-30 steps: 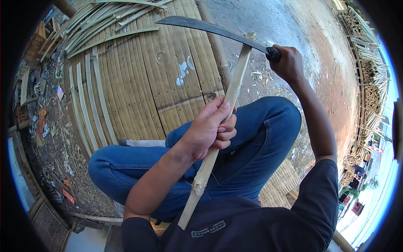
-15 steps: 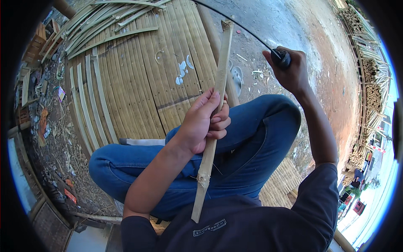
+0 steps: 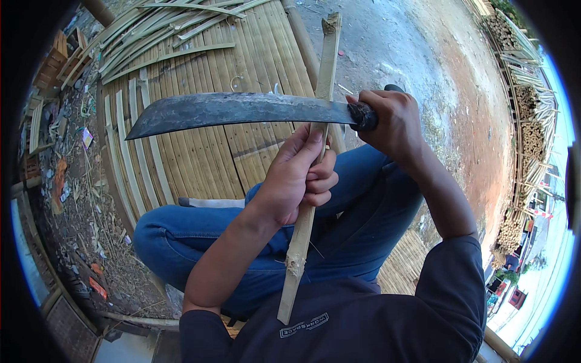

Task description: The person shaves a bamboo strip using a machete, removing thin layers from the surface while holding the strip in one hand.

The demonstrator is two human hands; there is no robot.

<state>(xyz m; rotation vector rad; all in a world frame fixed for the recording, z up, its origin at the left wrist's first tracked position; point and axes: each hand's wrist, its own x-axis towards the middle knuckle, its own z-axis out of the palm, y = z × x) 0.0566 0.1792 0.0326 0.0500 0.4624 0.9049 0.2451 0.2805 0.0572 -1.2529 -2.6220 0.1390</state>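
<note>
My left hand (image 3: 302, 169) is closed round the middle of a bamboo strip (image 3: 298, 245), which slants from my chest up and away past my knees. A rough, raised joint shows on the strip's lower part and another at its far end. My right hand (image 3: 390, 121) grips the dark handle of a machete (image 3: 236, 110). Its broad, grey blade points left and lies across the strip just beyond my left thumb, covering a short length of it. Whether the edge touches the bamboo I cannot tell.
I sit cross-legged on a bamboo slat platform (image 3: 200, 160). Several split bamboo strips (image 3: 163, 36) are heaped at its far left, and more lie along its left side (image 3: 134, 139). Wooden crates (image 3: 53, 63) stand far left. Stacked bamboo poles (image 3: 532, 142) line the right.
My right hand has moved left and slightly down, turning the machete so its blade now lies flat to view across the strip. My left hand keeps its hold, with the strip nearly unmoved.
</note>
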